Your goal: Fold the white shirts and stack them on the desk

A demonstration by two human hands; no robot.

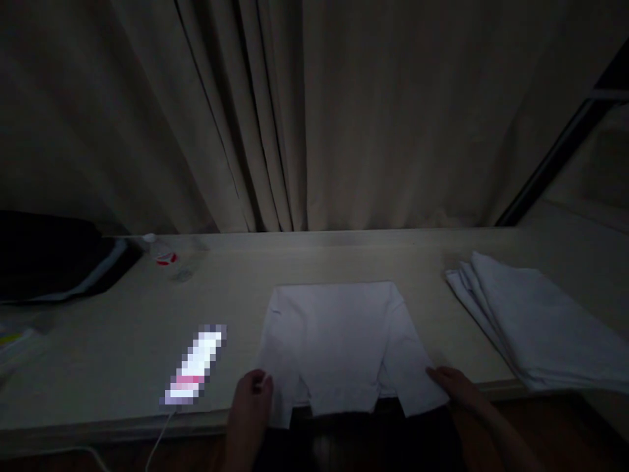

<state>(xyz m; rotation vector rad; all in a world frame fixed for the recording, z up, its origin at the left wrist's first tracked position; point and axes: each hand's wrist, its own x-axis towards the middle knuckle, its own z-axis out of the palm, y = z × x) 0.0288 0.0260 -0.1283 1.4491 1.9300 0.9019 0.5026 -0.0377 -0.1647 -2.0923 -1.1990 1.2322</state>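
A white garment [339,344] lies flat on the pale table [122,341] in front of me, partly folded, its lower flaps hanging over the near edge. My left hand [250,400] grips the garment's lower left corner with the fingers curled round the cloth. At the lower right corner, my right hand [455,383] pinches the other flap's edge.
A stack of folded white cloth [531,321] sits at the right end. A lit phone [194,367] with a cable lies left of the garment. A plastic bottle [167,255] lies at the back left beside a dark bag [49,255]. Curtains [275,111] hang behind the table.
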